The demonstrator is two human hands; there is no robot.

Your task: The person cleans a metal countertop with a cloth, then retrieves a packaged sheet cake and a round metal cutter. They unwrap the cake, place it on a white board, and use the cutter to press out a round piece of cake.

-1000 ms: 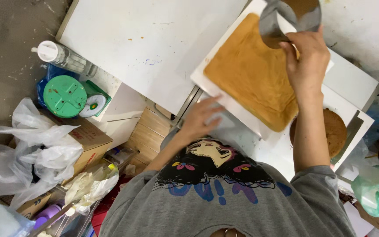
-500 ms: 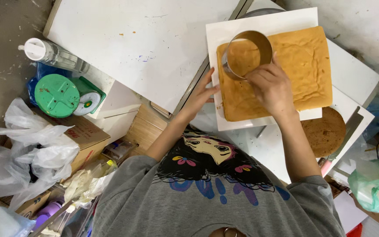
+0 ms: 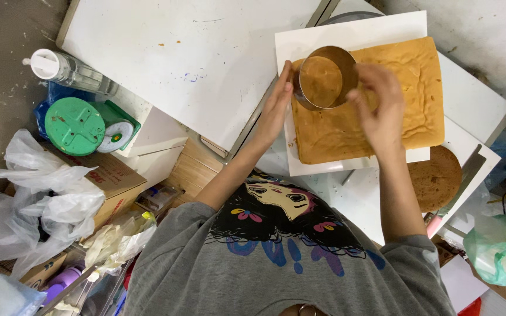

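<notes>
- On the white board (image 3: 352, 29) lies one square sponge sheet (image 3: 376, 111), golden brown, filling most of the board.
- One metal ring (image 3: 325, 77) stands upright on the sheet's near-left corner, cake showing inside it.
- One round cake disc (image 3: 436, 177) lies apart from the sheet, on a lower white tray (image 3: 475, 105) at the right, half under the board's edge.
- Two hands are in view, both the person's own.
- Left hand (image 3: 276, 108) is flat and open-fingered, its fingertips pressed against the ring's left wall and its palm edge along the sheet's side.
- Right hand (image 3: 379, 105) is blurred; its fingers curl over the ring's right rim, touching it. Whether it truly clasps the ring I cannot tell.
- One large bare white panel (image 3: 194, 58) lies to the left of the board, specked with crumbs.
- One green kitchen scale (image 3: 83, 126) sits below that panel, with one clear bottle (image 3: 68, 70) lying just beside it.
- One cardboard box (image 3: 109, 178) sits under crumpled clear plastic bags (image 3: 36, 205); their count is unclear.
- One green bag (image 3: 499, 257) bulges at the lower right; its contents cannot be made out.
</notes>
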